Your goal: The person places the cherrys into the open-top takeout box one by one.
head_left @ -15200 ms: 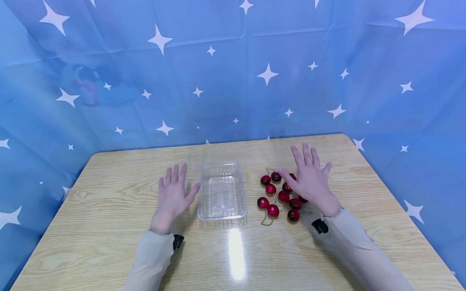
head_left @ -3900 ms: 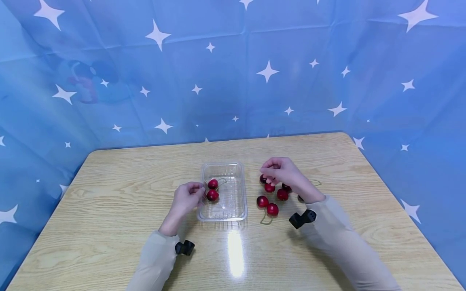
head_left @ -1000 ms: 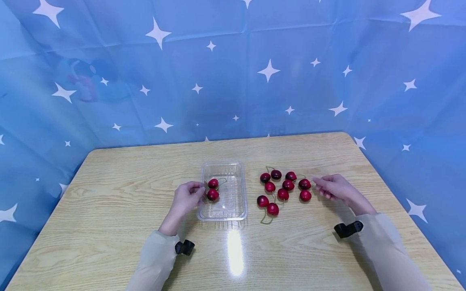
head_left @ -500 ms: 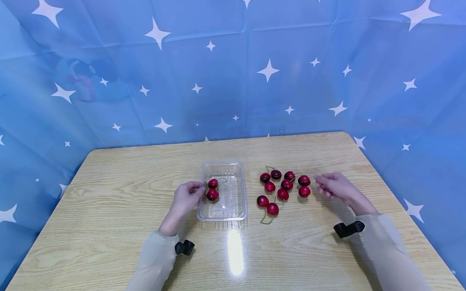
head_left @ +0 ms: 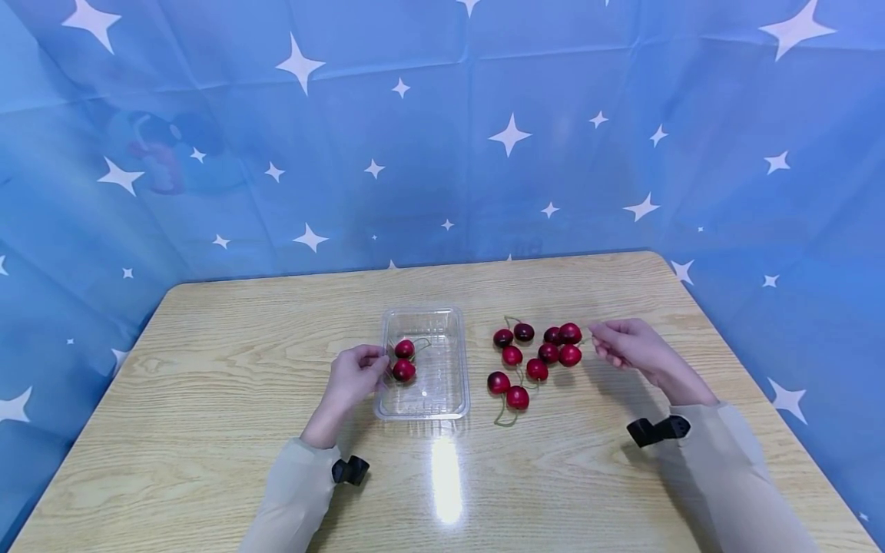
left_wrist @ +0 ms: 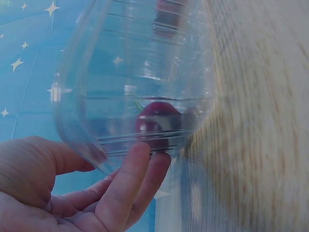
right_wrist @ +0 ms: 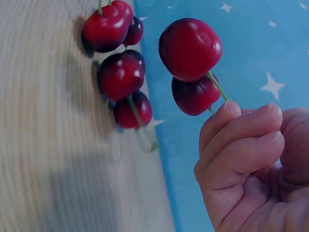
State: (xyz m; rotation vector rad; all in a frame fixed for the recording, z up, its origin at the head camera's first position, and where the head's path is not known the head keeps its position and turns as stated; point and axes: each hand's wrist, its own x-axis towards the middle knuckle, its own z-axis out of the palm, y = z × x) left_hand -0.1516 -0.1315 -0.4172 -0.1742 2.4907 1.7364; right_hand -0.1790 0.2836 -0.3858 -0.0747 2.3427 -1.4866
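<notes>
At left, the left hand (head_left: 356, 376) is pinching the near-side left wall of a clear plastic container (head_left: 423, 417), which is standing on the wooden table (head_left: 207, 384) with two contained cherries (head_left: 404, 370) lying by that wall. Right of it, eight loose cherries (head_left: 537, 369) are lying grouped on the tabletop. Farther right, a raised cherry pair (head_left: 570, 332) is hanging by its stems from the pinching fingertips of the right hand (head_left: 639, 349).

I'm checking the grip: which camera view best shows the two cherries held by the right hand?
The right wrist view: the held cherries appear large, their stems leading to the right hand. The head view shows them small, beside other cherries, stems hard to make out; the left wrist view doesn't show them.
</notes>
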